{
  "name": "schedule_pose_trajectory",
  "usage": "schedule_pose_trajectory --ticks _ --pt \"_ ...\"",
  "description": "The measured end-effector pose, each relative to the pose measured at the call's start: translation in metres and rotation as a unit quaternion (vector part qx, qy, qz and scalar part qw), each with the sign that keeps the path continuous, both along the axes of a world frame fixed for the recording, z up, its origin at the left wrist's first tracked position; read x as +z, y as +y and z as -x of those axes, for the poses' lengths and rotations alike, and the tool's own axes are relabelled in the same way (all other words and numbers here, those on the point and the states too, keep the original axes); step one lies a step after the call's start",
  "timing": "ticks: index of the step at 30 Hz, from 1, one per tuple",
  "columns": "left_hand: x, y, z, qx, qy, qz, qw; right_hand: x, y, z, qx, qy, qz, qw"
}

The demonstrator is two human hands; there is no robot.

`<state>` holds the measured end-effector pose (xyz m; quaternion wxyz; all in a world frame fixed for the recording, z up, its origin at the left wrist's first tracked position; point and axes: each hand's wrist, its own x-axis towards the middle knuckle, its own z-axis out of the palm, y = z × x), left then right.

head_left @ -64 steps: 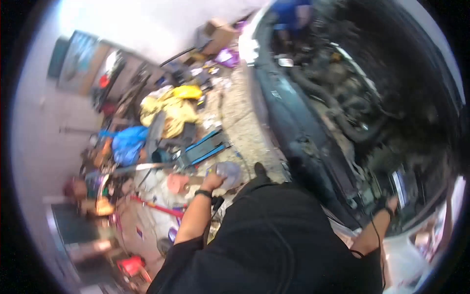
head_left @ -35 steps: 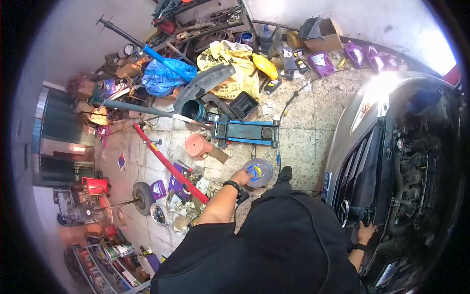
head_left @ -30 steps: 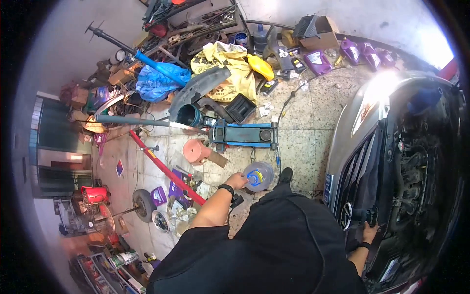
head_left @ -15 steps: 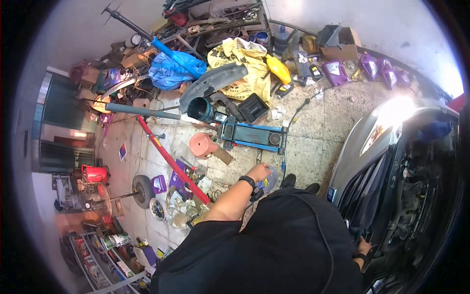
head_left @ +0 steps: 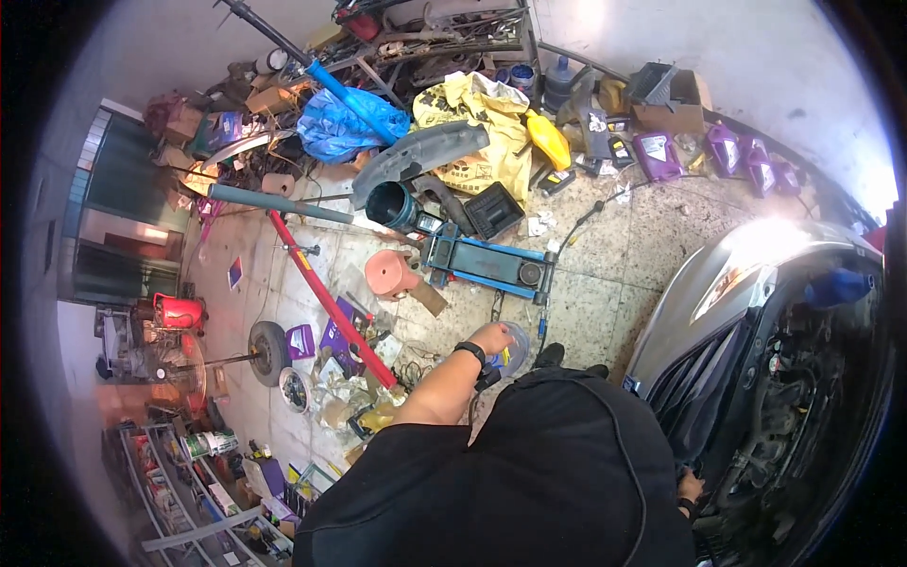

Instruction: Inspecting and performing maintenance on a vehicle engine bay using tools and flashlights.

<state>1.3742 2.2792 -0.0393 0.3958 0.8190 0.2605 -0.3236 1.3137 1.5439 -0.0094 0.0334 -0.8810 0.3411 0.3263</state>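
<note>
The person's left hand reaches down and out from a black sleeve, a dark watch band on the wrist, and rests on a round bluish disc-shaped object lying on the speckled tiled floor just ahead of the person's dark shoes. The fingers curl over the disc's near rim, but the hand is small in the picture and I cannot tell whether they grip it or merely touch it. The right hand shows only partly at the lower right, past the black shirt, pressed against the dark front grille area of a grey car with its bonnet raised; whether its fingers are spread or closed I cannot tell.

Just beyond the disc lies a low blue trolley jack, flat on the floor, with a terracotta-coloured upturned bucket beside its left end. A long red bar runs diagonally across the tiles to the left of the hand, amid scattered litter and a small wheel. Farther off, a heap against the wall holds a curved grey plastic car trim panel, a crumpled yellow sack, a bright blue plastic bag and several purple oil jugs
</note>
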Motion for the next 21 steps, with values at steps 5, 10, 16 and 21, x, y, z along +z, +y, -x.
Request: schedule_pose_trajectory --ticks 5,10,16,21 --pt "-0.002 -0.006 0.001 -0.005 -0.005 -0.02 1.0 0.011 0.022 -0.011 -0.139 -0.027 0.022 0.99" --pt "-0.003 -0.022 -0.002 -0.046 0.006 -0.018 0.999 0.009 0.017 -0.006 -0.105 0.014 0.028 0.994" --pt "-0.009 -0.019 0.004 -0.073 -0.037 -0.038 0.996 0.023 0.04 -0.012 -0.143 -0.017 0.024 0.989" --pt "0.0 -0.012 -0.002 -0.033 -0.012 -0.008 0.999 -0.015 0.001 0.004 -0.155 -0.027 0.025 0.987"
